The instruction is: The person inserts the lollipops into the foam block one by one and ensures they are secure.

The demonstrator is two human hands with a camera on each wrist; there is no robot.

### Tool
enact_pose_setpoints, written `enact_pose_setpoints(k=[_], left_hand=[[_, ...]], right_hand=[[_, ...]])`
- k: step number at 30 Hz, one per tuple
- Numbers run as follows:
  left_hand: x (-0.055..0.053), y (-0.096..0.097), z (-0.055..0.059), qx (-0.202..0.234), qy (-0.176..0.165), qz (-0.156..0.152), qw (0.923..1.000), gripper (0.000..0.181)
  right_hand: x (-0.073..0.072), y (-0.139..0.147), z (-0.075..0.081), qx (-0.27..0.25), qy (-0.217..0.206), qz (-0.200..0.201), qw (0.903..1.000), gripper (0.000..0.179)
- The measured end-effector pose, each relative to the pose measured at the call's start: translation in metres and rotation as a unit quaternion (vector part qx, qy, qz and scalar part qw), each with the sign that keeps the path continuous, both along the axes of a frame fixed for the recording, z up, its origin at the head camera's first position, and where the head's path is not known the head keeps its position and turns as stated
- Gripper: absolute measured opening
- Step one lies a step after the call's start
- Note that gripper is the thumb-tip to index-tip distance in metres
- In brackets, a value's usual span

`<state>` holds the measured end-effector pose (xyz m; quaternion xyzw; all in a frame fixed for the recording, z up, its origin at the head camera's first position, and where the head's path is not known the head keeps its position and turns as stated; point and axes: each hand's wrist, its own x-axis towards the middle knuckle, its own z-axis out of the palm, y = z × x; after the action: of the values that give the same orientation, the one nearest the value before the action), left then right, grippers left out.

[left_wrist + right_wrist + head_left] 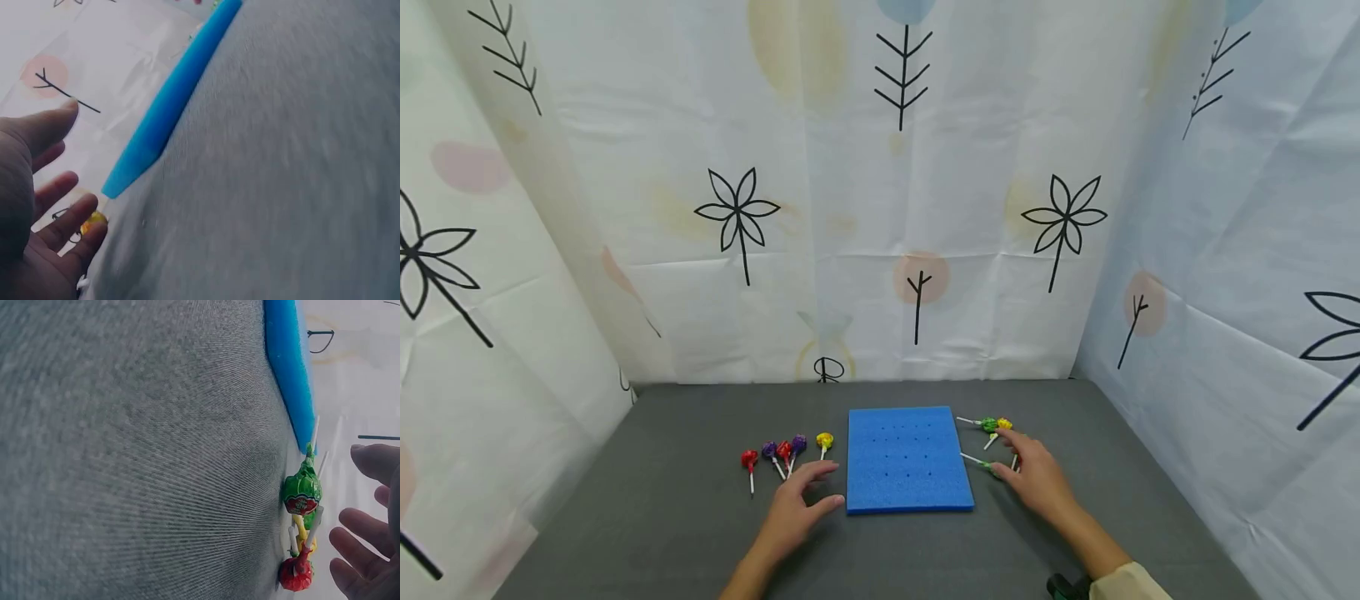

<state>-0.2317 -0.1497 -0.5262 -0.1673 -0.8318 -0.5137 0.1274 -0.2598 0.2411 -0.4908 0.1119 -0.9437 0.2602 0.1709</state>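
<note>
A blue foam board with rows of small holes lies flat on the table. My left hand hovers by its left edge, fingers spread and holding nothing. Just beyond those fingers is a yellow lollipop; farther left lie red lollipops and purple lollipops. Right of the board, my right hand reaches over more lollipops, its fingers loosely bent around nothing. In the right wrist view a green lollipop and a red lollipop lie close to the fingertips. The hand partly hides this group in the head view.
A grey cloth covers the table. White patterned fabric hangs behind it and along both sides. A dark object sits by the right sleeve at the bottom edge.
</note>
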Motion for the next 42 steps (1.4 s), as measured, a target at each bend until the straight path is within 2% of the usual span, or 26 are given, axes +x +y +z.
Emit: enact_pose_setpoints(k=[4, 9, 16, 19, 23, 29, 35, 42], left_hand=[[-0.004, 0.007, -0.001, -0.005, -0.037, 0.001, 0.9993, 0.045], [-0.009, 0.013, -0.001, -0.019, -0.063, 0.004, 0.9978, 0.048], [-0.012, 0.021, -0.001, -0.033, -0.077, 0.000, 0.9964, 0.052], [-0.012, 0.022, -0.003, -0.050, -0.081, -0.004, 0.9955, 0.054], [-0.013, 0.023, -0.005, -0.069, -0.070, -0.007, 0.9951, 0.055], [-0.015, 0.023, -0.004, -0.083, -0.082, -0.004, 0.9931, 0.056], [-0.014, 0.024, -0.003, -0.086, -0.092, 0.001, 0.9920, 0.056], [-0.011, 0.023, -0.004, -0.086, -0.090, 0.002, 0.9923, 0.057]], right_hand=[[-0.003, -0.002, -0.002, 0.020, -0.005, -0.009, 0.9998, 0.055], [-0.004, -0.004, -0.001, 0.040, -0.039, -0.026, 0.9981, 0.054], [-0.005, -0.006, 0.000, 0.063, -0.067, -0.025, 0.9954, 0.056], [-0.006, -0.007, -0.001, 0.079, -0.069, -0.022, 0.9943, 0.054], [-0.008, -0.006, -0.003, 0.100, -0.063, -0.021, 0.9927, 0.049], [-0.009, -0.005, -0.003, 0.125, -0.073, -0.026, 0.9891, 0.044], [-0.009, -0.004, -0.001, 0.129, -0.087, -0.032, 0.9872, 0.040], [-0.010, -0.003, 0.002, 0.099, -0.084, -0.029, 0.9911, 0.029]])
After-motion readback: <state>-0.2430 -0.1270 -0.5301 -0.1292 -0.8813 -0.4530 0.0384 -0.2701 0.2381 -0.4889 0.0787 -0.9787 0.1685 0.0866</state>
